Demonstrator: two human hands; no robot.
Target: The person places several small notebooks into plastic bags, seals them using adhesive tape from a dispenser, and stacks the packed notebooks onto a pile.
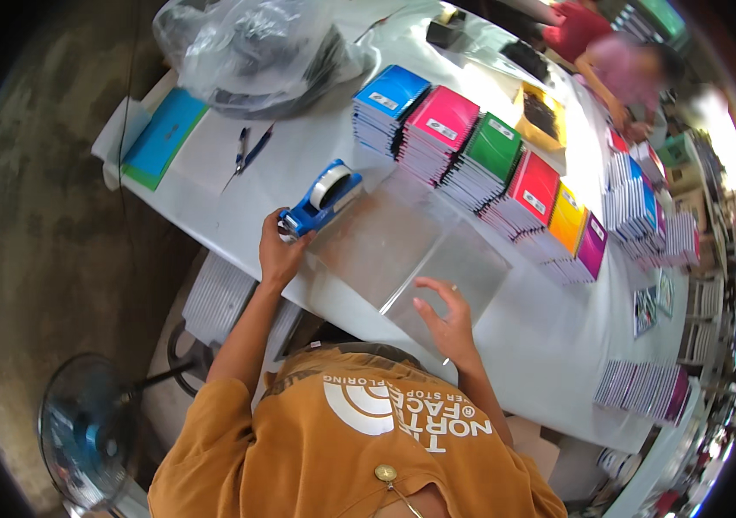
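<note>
While left hand (282, 254) grips its end, tape dispenser (310, 212) extends forward-right.

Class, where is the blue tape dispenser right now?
In the head view, the blue tape dispenser is left of centre, its near end in the left hand, between the pens and the clear plastic.

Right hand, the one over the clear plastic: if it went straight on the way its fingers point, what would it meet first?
The right hand would probably meet the clear plastic first, though its height is unclear; skimming over that, likely the blue tape dispenser.
</note>
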